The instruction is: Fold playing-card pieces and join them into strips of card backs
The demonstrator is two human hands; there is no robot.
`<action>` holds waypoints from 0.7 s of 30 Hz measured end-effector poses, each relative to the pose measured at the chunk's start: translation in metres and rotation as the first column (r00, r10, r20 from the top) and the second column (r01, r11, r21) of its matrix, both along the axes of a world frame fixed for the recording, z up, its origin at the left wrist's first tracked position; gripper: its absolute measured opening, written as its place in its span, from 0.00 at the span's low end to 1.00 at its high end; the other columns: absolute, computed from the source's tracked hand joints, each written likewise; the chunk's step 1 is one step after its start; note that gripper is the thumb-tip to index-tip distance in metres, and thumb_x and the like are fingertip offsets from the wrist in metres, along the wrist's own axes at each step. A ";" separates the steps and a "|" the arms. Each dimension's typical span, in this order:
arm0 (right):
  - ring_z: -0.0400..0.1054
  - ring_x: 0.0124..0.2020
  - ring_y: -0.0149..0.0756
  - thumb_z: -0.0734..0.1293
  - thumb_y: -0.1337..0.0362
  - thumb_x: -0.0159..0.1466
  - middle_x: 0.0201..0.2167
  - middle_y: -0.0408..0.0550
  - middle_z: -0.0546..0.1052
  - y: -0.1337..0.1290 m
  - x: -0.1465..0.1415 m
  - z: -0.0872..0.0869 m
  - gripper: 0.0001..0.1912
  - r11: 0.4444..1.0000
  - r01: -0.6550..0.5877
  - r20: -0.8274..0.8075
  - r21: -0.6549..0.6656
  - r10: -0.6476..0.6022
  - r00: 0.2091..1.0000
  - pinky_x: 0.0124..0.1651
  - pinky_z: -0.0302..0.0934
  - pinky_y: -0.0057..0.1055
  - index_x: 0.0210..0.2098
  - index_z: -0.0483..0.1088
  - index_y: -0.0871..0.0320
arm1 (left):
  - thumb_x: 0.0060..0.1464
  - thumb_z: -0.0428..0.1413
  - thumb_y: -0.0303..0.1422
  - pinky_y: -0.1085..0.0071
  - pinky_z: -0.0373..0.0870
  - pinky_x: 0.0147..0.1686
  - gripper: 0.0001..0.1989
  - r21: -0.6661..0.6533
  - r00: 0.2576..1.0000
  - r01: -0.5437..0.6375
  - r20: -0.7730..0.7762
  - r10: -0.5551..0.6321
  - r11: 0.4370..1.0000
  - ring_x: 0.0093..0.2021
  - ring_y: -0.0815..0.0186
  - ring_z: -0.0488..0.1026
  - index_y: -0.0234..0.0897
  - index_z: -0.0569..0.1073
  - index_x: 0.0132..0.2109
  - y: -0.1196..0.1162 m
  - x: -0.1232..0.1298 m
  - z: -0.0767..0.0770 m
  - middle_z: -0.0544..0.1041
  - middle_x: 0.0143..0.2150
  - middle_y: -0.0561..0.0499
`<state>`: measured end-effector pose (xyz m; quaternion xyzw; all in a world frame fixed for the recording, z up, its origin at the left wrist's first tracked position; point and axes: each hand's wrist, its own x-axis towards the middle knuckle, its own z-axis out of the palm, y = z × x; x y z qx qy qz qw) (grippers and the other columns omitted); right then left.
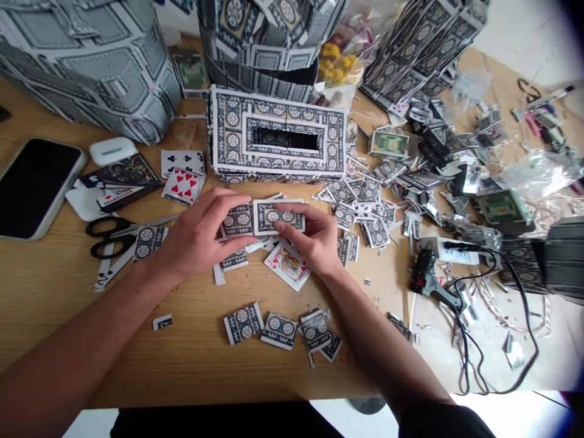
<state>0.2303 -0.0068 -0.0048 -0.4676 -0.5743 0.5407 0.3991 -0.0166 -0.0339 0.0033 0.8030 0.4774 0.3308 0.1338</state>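
Observation:
My left hand (201,228) is closed on a blue-and-white patterned playing card piece (238,221), thumb below and fingers above. In my right hand (317,234), a white-bordered playing card (269,218) is pinched between thumb and fingers, patterned back up. The two pieces meet edge to edge or slightly overlap; I cannot tell which. Beneath my right hand lies a jack of hearts (288,263). Just behind both hands stands a box covered in cards (228,131) with a rectangular slot in its top. Folded card pieces (244,323) lie nearer me.
Black-handled scissors (107,237) and a phone (41,182) lie at left. A glue gun (426,274) with its looping cable sits at right, before heaps of card scraps (438,146). Large card-covered constructions (91,67) stand along the back.

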 end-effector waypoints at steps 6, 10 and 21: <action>0.78 0.42 0.42 0.80 0.55 0.60 0.42 0.47 0.85 -0.002 -0.003 -0.002 0.18 1.000 0.007 -0.005 0.014 -0.007 1.000 0.47 0.75 0.44 0.48 0.84 0.51 | 0.62 0.66 0.39 0.51 0.78 0.61 0.31 0.006 0.999 0.024 0.024 -0.024 1.000 0.59 0.50 0.78 0.49 0.67 0.68 0.000 0.001 0.002 0.78 0.59 0.44; 0.79 0.43 0.42 0.80 0.57 0.60 0.43 0.47 0.85 -0.002 -0.004 -0.003 0.18 1.000 0.013 -0.020 0.020 -0.013 1.000 0.46 0.74 0.43 0.49 0.84 0.51 | 0.63 0.66 0.40 0.52 0.78 0.61 0.29 0.014 1.000 0.023 0.019 -0.023 1.000 0.59 0.51 0.78 0.47 0.67 0.67 0.000 0.001 0.003 0.78 0.58 0.43; 0.79 0.45 0.42 0.79 0.55 0.60 0.47 0.49 0.84 -0.001 -0.004 -0.003 0.18 1.000 0.009 0.001 0.018 -0.009 1.000 0.44 0.76 0.40 0.49 0.83 0.53 | 0.63 0.65 0.38 0.55 0.76 0.61 0.28 0.045 0.999 0.048 0.006 -0.048 0.998 0.59 0.53 0.77 0.43 0.66 0.66 0.000 0.001 0.003 0.77 0.59 0.43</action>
